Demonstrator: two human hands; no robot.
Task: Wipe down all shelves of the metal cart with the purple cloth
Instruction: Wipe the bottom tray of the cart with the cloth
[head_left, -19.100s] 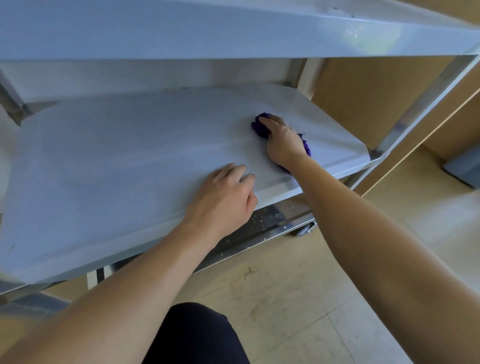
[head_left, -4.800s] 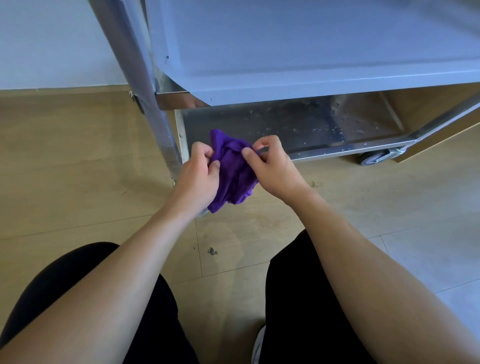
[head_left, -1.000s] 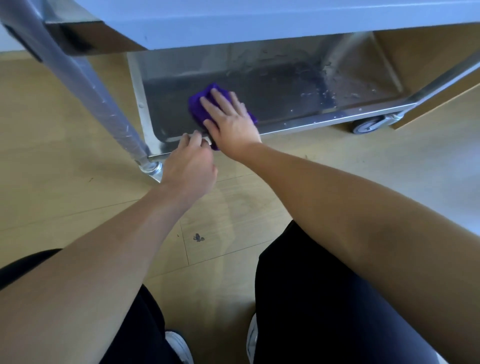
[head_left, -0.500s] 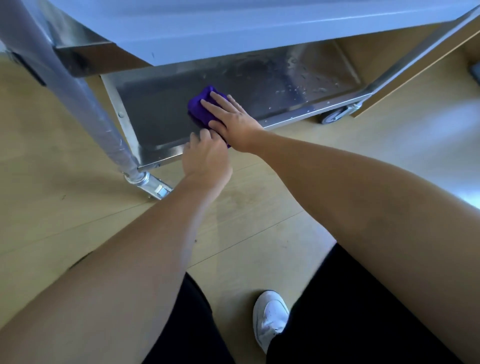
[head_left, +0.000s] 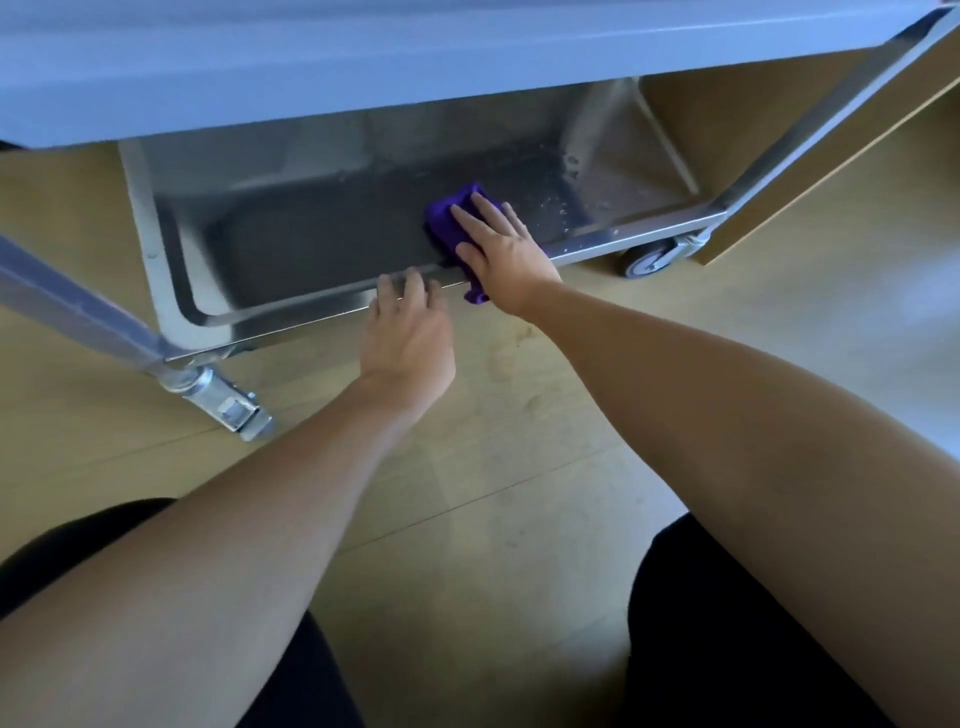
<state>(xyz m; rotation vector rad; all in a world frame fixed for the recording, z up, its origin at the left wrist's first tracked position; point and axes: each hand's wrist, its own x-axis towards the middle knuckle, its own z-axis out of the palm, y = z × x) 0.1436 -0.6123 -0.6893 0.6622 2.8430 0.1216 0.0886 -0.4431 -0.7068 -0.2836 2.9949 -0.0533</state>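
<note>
Soft, bunched purple cloth (head_left: 448, 222) sits upper centre of frame on the cart's dull stainless-steel bottom shelf (head_left: 311, 244), one corner spilling over the front rim (head_left: 291, 317). Light and limp, likely to ball up; best driven by flat palm pressure, not a pinch. Pose: right hand (head_left: 503, 254) reaches forward, fingers straight and spread, pressing the cloth down; left hand (head_left: 408, 338) rests on the rim, fingers loosely extended, gripping nothing.

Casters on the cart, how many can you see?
2: the right caster at the near right corner, the left caster at the near left corner. Rear ones may be hidden.
</note>
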